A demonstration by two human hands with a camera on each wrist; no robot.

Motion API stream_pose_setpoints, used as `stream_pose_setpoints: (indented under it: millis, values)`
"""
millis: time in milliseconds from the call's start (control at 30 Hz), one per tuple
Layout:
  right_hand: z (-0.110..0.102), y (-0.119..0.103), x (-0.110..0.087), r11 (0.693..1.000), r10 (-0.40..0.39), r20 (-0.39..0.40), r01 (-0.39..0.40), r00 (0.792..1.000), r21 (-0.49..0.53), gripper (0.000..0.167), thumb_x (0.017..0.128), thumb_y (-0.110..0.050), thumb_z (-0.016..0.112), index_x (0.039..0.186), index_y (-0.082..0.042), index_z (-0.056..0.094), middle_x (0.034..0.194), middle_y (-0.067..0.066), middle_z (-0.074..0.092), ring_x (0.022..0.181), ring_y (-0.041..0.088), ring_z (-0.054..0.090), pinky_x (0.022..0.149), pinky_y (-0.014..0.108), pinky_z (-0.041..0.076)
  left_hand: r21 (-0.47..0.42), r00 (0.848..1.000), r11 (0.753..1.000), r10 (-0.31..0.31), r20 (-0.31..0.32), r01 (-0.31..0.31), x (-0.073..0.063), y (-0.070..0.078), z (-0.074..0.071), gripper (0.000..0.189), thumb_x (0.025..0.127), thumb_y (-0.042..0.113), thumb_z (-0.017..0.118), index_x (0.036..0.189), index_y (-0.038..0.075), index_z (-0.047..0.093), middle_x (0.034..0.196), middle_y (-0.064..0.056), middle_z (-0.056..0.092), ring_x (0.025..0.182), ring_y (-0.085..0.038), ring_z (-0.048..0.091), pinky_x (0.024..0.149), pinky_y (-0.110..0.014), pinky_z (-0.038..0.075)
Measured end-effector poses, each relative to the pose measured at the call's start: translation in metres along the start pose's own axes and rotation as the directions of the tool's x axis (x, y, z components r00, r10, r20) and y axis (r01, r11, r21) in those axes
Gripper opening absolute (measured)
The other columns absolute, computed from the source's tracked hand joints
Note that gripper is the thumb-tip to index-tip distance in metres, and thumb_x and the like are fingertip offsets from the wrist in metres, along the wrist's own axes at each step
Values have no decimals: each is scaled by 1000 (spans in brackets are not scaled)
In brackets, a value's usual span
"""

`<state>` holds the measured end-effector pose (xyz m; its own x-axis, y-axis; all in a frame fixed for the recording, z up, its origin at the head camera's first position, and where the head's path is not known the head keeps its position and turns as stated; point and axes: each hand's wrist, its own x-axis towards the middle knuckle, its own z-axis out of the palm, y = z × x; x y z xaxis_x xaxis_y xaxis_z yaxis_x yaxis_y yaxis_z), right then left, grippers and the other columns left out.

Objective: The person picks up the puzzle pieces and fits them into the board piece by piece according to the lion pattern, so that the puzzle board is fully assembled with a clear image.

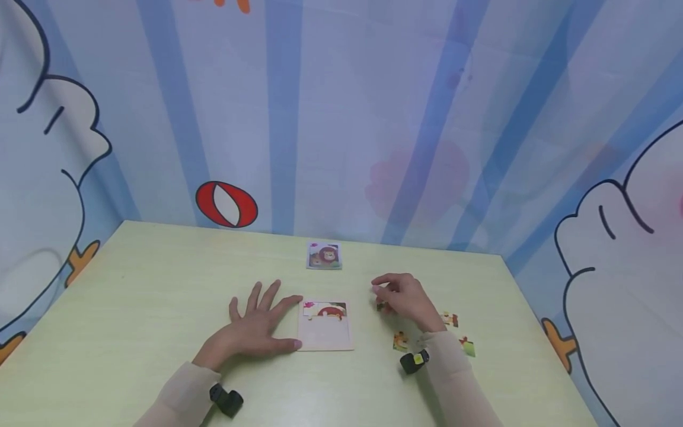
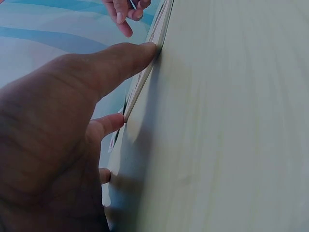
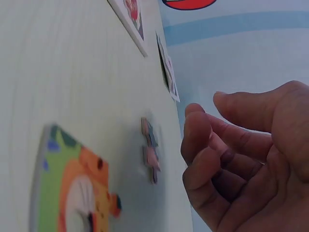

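Spread out beside the puzzle board [image 1: 324, 338], my left hand [image 1: 251, 332] touches its left edge with the thumb and forefinger. Puzzle pieces with a pink flower and reddish-brown shapes [image 1: 332, 311] fill the top strip of the board; its lower part shows bare. My right hand [image 1: 408, 299] hovers to the right of the board, fingers loosely bent. In the right wrist view a gap shows between its thumb and fingers, with nothing held. A small puzzle piece [image 3: 152, 157] lies on the table below those fingers, partly covered by the hand in the head view.
Near the right wrist lie loose pieces: an orange one [image 1: 400, 340], another [image 1: 450, 319] behind the forearm, and a green-edged one [image 1: 467, 346]. A lion picture [image 1: 324, 255] rests at the table's back. A printed curtain [image 1: 341, 118] hangs behind the table.
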<state>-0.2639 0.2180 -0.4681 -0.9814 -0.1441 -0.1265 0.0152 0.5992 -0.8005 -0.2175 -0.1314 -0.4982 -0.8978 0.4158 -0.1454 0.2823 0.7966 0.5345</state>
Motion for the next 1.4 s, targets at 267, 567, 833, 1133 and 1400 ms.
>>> stream_pose_setpoints:
  millis: [267, 567, 833, 1133, 1400]
  values:
    - [-16, 7, -8, 991, 61, -22, -63, 998, -119, 24, 103, -20, 71, 124, -10, 79, 109, 11, 75, 71, 21, 66, 67, 32, 54, -12, 1000, 1000, 7, -3, -7, -1, 1, 0, 96, 86, 72, 74, 166, 34, 37, 182, -19, 5, 165, -56, -8, 116, -91, -11]
    - [-16, 11, -14, 969, 150, -7, -149, 989, -196, 27, 96, -24, 82, 121, -15, 79, 139, 17, 72, 70, 17, 68, 75, 33, 55, -27, 999, 999, 33, -27, -34, 2, -5, 4, 96, 85, 78, 71, 165, 35, 38, 181, -21, 6, 163, -60, -5, 112, -94, -10]
    - [-13, 10, -15, 966, 158, -32, -161, 987, -201, 24, 95, -24, 83, 116, -14, 79, 139, 20, 70, 72, 18, 68, 75, 34, 56, 5, 1000, 1000, 13, -20, -13, 5, -9, 8, 96, 86, 76, 72, 166, 38, 35, 183, -17, 3, 166, -54, -10, 116, -90, -11]
    - [-11, 11, -13, 972, 124, -63, -134, 990, -191, 19, 93, -20, 84, 108, -11, 75, 128, 17, 73, 77, 18, 67, 68, 31, 55, -26, 999, 999, 34, -30, -35, 3, -7, 5, 97, 85, 78, 70, 165, 36, 37, 182, -20, 6, 164, -58, -7, 113, -93, -12]
    - [-8, 12, -11, 994, 63, -102, -71, 993, -77, 11, 94, -12, 79, 100, -11, 70, 104, 9, 74, 60, 18, 58, 57, 31, 47, -26, 998, 999, 47, -36, -48, 3, -8, 6, 96, 85, 79, 69, 165, 36, 37, 182, -20, 6, 164, -59, -6, 111, -94, -11]
